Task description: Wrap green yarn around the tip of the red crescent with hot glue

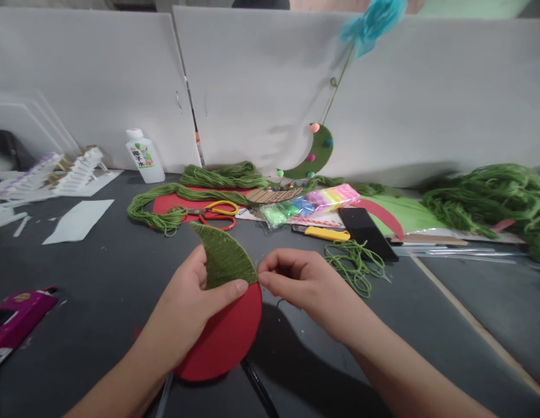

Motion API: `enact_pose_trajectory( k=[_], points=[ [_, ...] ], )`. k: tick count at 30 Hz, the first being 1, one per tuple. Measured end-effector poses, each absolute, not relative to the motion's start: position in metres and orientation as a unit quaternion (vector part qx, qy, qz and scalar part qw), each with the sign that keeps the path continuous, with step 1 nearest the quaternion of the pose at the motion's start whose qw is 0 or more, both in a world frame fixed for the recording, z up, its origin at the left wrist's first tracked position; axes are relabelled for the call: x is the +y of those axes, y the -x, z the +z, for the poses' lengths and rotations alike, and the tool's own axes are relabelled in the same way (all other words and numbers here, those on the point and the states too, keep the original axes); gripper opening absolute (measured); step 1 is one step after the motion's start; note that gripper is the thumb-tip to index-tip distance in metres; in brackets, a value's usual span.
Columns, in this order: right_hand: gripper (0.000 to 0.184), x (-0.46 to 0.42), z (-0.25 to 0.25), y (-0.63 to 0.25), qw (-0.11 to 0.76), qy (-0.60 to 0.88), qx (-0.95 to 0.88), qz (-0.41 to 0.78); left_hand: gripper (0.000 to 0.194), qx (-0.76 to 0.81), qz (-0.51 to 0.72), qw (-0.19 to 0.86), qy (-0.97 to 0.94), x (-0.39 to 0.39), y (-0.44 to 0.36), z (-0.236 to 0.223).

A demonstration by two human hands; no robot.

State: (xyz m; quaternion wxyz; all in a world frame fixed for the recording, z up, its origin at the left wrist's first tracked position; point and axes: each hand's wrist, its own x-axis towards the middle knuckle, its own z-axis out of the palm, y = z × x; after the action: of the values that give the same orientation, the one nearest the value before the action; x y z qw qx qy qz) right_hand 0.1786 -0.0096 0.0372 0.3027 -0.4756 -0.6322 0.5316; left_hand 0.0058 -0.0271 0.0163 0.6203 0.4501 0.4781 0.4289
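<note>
A red card crescent (229, 334), its upper part wrapped in green yarn (226, 255), is tilted up above the dark table. My left hand (200, 290) grips it from the left, thumb across the front where green meets red. At the card's right edge, just where the wrapping ends, my right hand (296, 276) is closed in a pinch on the yarn. The fingertips mostly hide that strand; a thin bit shows beneath the hand. Behind the right wrist lies a loose tangle of green yarn (355, 264).
Scissors (215, 213), a yellow utility knife (326, 233), a black phone (368, 232) and a bag of coloured pompoms (309, 204) lie behind my hands. A white bottle (145, 157) and a decorated green crescent (313, 154) stand by the partition. At left is a magenta glue gun-like tool (21, 325).
</note>
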Motion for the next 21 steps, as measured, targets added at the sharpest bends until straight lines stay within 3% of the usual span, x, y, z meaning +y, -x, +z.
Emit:
enact_pose_trajectory(
  k=[8, 21],
  points=[
    [0.010, -0.0082, 0.0394, -0.1823, 0.294, 0.471, -0.591, 0.584, 0.028, 0.434, 0.432, 0.679, -0.404, -0.0291, -0.0097, 0.0200],
    [0.006, -0.0078, 0.0413, -0.1842, 0.269, 0.459, -0.601, 0.597, 0.035, 0.432, 0.434, 0.690, -0.387, -0.0304, -0.0103, 0.0203]
  ],
)
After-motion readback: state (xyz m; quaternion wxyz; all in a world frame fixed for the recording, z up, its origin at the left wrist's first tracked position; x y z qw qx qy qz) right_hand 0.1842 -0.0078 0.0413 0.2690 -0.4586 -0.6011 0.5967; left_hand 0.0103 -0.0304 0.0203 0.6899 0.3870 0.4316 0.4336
